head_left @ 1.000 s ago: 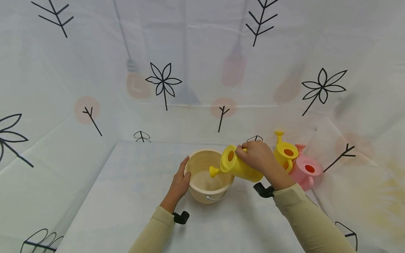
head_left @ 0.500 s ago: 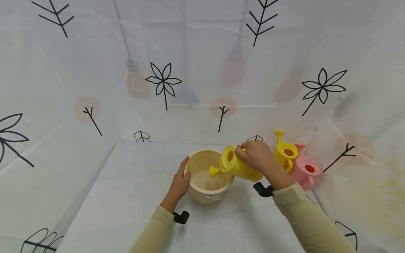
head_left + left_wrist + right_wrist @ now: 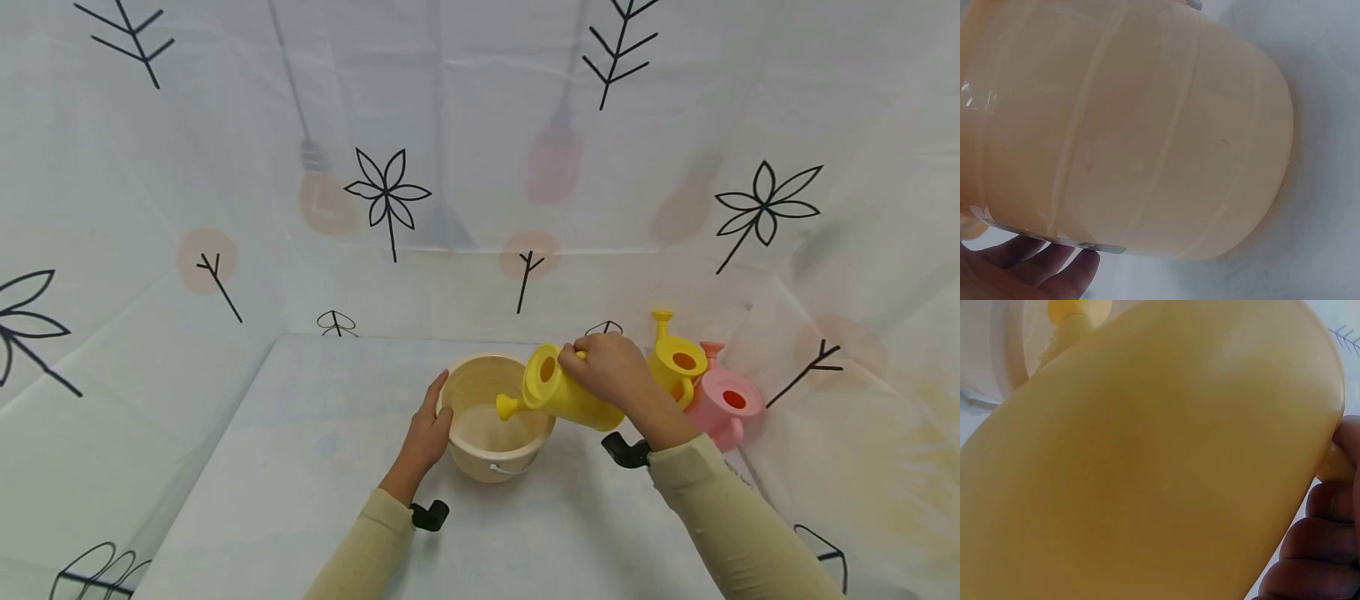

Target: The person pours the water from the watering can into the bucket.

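Right hand [image 3: 611, 367]: fingers curled round the handle of a yellow watering can [image 3: 567, 400], tilted, its spout over the bucket's mouth. Left hand [image 3: 426, 435]: fingers extended, resting against the side of the bucket [image 3: 471, 465], which stands upright on the bench [image 3: 300, 467]. A second yellow can [image 3: 667, 357] and a pink can [image 3: 712, 402] stand together at the right.
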{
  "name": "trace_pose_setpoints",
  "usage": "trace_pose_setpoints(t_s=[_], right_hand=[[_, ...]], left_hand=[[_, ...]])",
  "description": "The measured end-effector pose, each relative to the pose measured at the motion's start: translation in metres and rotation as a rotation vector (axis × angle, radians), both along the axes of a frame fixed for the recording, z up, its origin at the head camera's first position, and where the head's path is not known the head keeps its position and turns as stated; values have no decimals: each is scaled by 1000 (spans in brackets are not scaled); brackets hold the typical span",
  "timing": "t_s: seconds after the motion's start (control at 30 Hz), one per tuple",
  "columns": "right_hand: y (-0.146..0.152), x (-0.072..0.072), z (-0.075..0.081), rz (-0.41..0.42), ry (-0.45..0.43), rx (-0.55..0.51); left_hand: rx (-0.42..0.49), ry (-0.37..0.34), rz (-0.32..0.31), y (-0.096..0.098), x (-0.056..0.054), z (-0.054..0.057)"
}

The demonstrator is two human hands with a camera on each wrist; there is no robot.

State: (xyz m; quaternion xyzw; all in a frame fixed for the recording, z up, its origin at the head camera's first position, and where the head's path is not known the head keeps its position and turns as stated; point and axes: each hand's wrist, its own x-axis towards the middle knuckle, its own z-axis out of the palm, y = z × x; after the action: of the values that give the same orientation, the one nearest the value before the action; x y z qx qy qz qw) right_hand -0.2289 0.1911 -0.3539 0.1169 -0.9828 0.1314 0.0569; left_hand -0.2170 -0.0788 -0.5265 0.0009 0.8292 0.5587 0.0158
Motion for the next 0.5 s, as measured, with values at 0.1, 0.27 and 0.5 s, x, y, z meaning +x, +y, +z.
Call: trace_pose_setpoints(t_s=[0.1, 0.27, 0.5], right_hand=[[1, 0, 0, -3, -5, -17], [4, 0, -2, -15, -17, -30], [7, 0, -3, -27, -31, -50]], left_hand=[[-2, 1, 1, 0, 0, 0], [0, 2, -2, 0, 0, 0], [-1, 6, 6, -1, 0, -1]])
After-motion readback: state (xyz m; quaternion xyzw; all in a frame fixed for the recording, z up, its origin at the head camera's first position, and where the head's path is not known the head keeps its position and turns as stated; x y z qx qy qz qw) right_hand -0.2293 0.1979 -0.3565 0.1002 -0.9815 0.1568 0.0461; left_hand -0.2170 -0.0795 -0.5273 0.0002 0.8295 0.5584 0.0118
